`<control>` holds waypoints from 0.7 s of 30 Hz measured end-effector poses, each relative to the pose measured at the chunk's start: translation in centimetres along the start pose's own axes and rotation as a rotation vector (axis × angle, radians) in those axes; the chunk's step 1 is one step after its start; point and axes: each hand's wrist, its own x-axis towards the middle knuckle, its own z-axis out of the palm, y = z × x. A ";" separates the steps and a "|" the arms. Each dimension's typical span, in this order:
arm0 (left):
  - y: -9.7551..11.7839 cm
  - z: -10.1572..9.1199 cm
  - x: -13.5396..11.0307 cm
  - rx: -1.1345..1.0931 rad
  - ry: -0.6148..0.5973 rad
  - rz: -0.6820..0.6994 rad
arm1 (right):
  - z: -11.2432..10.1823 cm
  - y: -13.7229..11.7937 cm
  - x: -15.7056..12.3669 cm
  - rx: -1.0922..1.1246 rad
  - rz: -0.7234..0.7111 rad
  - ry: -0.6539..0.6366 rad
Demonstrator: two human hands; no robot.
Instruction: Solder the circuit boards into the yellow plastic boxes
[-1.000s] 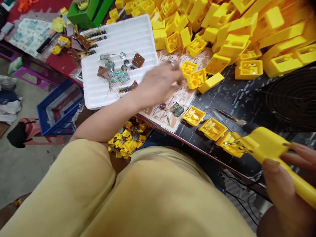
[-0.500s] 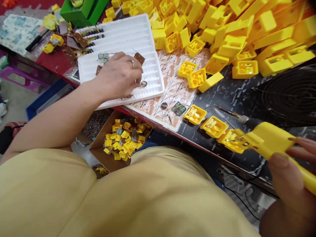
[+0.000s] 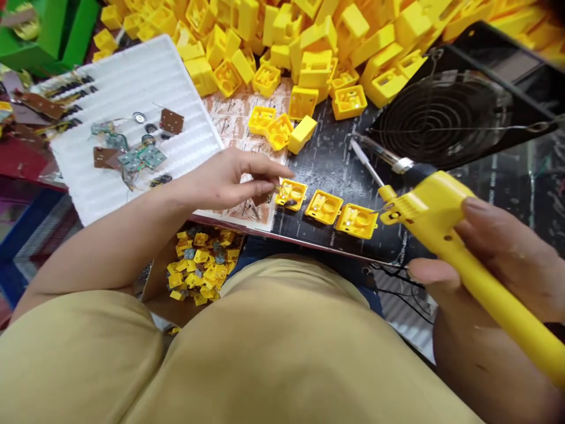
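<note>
My right hand (image 3: 498,277) is wrapped round the yellow handle of a soldering gun (image 3: 435,200). Its metal tip and a thin white-ended tube point up and left above the table. My left hand (image 3: 233,179) reaches over the patterned paper, thumb and forefinger nearly together at the left yellow housing (image 3: 291,194). Thin wires show by these fingertips, but what they pinch is too small to make out. To the right, a middle housing (image 3: 324,207) and a right housing (image 3: 356,221) lie open side up in the same row. The gun's front is close to the right one.
A white ribbed foam tray (image 3: 180,88) on the left holds circuit boards, small speakers and wires. Yellow housings (image 3: 315,65) are heaped at the back. A black fan (image 3: 435,121) stands right. Below the table edge, a cardboard box (image 3: 161,294) contains small yellow parts.
My left hand has left the foam tray and come right to the left housing. The gun has lifted away from the row slightly. The whole view has swung right.
</note>
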 end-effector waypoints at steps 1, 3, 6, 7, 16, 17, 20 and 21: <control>0.1 0.3 0.4 0.036 -0.045 0.001 | 0.3 -0.3 0.6 0.058 -0.038 0.010; 0.0 0.9 1.2 0.129 -0.092 -0.001 | 1.1 -0.8 1.6 0.168 -0.112 -0.053; -0.3 1.7 2.4 0.255 -0.091 -0.028 | 2.5 -1.1 2.5 0.165 -0.189 -0.158; -0.3 2.0 2.7 0.274 -0.091 -0.037 | 3.0 -1.1 2.6 0.153 -0.206 -0.176; 0.7 3.3 3.5 0.365 -0.008 -0.048 | 7.6 -2.2 2.1 0.254 -0.193 -0.282; 0.8 3.5 3.6 0.381 0.004 -0.044 | 7.6 -2.4 2.2 0.268 -0.185 -0.277; 1.0 4.2 3.8 0.392 0.043 -0.025 | 6.3 -2.6 2.5 0.351 -0.144 -0.201; 1.0 4.4 4.0 0.398 0.049 -0.020 | 5.3 -2.5 2.6 0.384 -0.134 -0.173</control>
